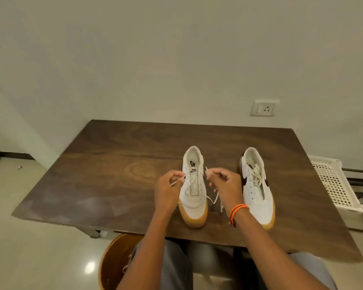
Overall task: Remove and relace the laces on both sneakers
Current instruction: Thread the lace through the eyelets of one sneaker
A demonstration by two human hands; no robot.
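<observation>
I pinch one lace (177, 182) end in my left hand (168, 188) and the other in my right hand (223, 183), fingers closed, over the left sneaker (194, 193) on the table (113, 160), evening them for threading.

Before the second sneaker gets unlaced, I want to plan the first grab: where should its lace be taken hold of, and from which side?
Take the bunched lace heaped over the tongue of the right-hand sneaker. It lies loose on top, so pinch it from above with the fingers, at a raised loop. The right hand is nearer, but it pinches the other sneaker's lace.
</observation>
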